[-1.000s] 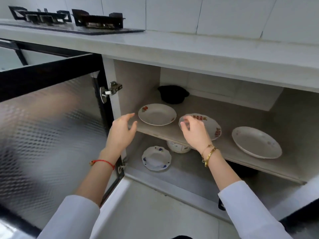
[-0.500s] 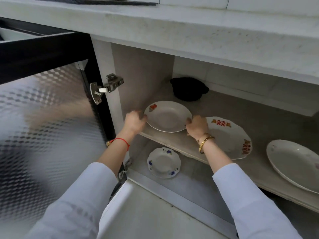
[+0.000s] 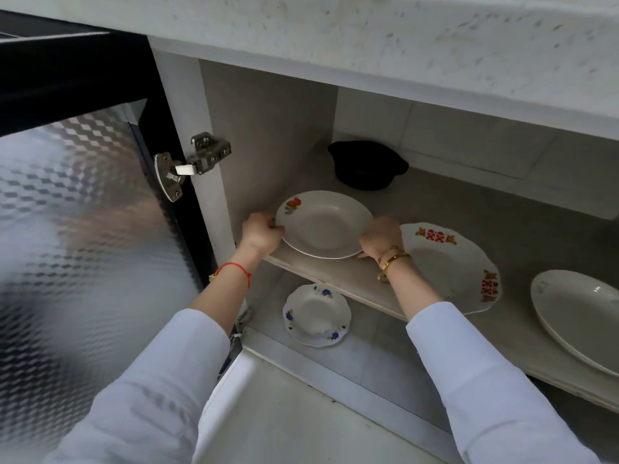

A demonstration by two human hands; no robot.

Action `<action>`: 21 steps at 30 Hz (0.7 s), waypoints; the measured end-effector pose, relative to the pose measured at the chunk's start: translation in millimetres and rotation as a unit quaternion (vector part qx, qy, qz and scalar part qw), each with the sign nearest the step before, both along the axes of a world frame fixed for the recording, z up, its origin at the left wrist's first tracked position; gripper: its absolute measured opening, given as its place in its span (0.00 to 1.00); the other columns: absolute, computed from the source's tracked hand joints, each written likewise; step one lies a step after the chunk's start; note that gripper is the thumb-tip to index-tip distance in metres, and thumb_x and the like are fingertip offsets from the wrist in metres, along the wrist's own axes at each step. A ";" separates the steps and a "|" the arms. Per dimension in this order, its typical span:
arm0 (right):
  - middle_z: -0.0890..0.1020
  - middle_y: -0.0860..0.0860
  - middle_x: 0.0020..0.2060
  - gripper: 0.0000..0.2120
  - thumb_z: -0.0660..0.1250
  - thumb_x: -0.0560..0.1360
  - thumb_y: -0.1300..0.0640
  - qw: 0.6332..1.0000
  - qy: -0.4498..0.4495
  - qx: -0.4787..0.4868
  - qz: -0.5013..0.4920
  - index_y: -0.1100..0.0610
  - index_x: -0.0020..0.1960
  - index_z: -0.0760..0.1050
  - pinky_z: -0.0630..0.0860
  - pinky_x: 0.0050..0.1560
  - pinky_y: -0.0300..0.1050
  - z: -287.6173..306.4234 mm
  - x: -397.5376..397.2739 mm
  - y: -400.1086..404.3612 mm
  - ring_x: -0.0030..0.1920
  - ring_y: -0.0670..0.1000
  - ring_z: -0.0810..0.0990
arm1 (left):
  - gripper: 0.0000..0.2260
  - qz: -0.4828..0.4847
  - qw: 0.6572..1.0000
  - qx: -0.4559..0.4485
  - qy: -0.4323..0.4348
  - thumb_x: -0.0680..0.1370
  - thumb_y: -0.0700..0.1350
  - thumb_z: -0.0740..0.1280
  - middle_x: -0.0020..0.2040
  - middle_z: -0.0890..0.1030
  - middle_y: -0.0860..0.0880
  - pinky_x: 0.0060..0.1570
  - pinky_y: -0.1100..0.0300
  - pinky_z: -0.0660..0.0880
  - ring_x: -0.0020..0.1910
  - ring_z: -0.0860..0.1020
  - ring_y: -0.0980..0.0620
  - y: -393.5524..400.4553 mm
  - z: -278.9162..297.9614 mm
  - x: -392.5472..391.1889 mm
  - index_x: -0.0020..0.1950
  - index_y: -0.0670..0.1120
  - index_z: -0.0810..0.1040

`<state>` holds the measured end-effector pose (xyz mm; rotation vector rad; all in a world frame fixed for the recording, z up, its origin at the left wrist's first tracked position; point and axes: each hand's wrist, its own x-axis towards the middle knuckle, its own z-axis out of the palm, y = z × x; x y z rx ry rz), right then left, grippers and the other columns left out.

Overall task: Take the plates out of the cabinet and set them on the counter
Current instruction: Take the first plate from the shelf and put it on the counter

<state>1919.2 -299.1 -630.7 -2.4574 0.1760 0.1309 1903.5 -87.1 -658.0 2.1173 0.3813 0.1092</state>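
Observation:
A white plate with an orange flower (image 3: 323,224) rests at the left end of the cabinet shelf (image 3: 338,274). My left hand (image 3: 261,231) grips its left rim and my right hand (image 3: 380,237) grips its right rim. To the right lies a scalloped plate with red marks (image 3: 449,266), partly behind my right wrist. A plain white plate (image 3: 576,313) sits at the far right, cut off by the frame. On the cabinet floor below lies a small plate with blue flowers (image 3: 316,314). The pale counter (image 3: 368,35) runs overhead.
The cabinet door (image 3: 77,212) with patterned glass stands open at the left, its hinge (image 3: 192,162) beside my left hand. A black pot (image 3: 366,165) sits at the back of the shelf behind the flower plate.
Both hands went from hovering in front of the shelf to closing on the rims of the orange-flower plate. My head has moved lower and closer to the cabinet.

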 end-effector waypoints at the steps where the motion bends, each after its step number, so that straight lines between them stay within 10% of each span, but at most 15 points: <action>1: 0.82 0.64 0.51 0.12 0.67 0.72 0.69 1.000 -0.011 0.006 -0.008 0.70 0.54 0.77 0.66 0.20 0.28 -0.9 -2.5 -1.1 0.49 0.59 0.82 | 0.15 0.003 1.000 -0.011 -0.004 0.74 0.35 0.66 0.58 0.82 0.41 0.58 0.59 0.73 0.60 0.79 0.43 0.4 -0.8 -3.6 0.60 0.41 0.81; 7: 0.84 0.63 0.44 0.08 0.62 0.71 0.68 0.995 -0.090 0.017 -0.033 0.68 0.43 0.79 0.80 0.46 0.49 -4.0 -33.1 -4.1 0.47 0.62 0.83 | 0.18 0.018 0.992 -0.112 -0.047 0.74 0.30 0.67 0.61 0.80 0.41 0.57 0.60 0.74 0.59 0.78 0.48 -2.1 -2.3 -46.0 0.64 0.36 0.76; 13: 0.83 0.57 0.44 0.09 0.65 0.70 0.66 0.991 -0.101 0.076 -0.034 0.63 0.49 0.78 0.81 0.47 0.51 -2.9 -90.5 -6.7 0.44 0.56 0.81 | 0.19 0.055 0.977 -0.175 -0.111 0.73 0.31 0.67 0.53 0.82 0.49 0.49 0.72 0.75 0.52 0.80 0.56 1.1 4.4 -117.2 0.63 0.41 0.79; 17: 0.79 0.46 0.35 0.10 0.67 0.71 0.68 0.980 -0.100 0.161 -0.059 0.61 0.52 0.77 0.78 0.31 0.32 -5.2 -148.7 -8.2 0.34 0.44 0.78 | 0.19 0.065 0.966 -0.212 -0.130 0.72 0.29 0.67 0.53 0.83 0.49 0.45 0.75 0.76 0.47 0.80 0.63 4.6 5.1 -176.4 0.61 0.42 0.80; 21: 0.82 0.53 0.40 0.11 0.66 0.72 0.68 0.969 -0.066 0.230 -0.055 0.58 0.52 0.73 0.82 0.46 0.56 -9.5 -207.6 -12.2 0.41 0.51 0.83 | 0.20 0.066 0.958 -0.245 -0.131 0.72 0.28 0.67 0.52 0.84 0.49 0.45 0.72 0.77 0.46 0.82 0.63 5.7 5.3 -239.1 0.61 0.42 0.80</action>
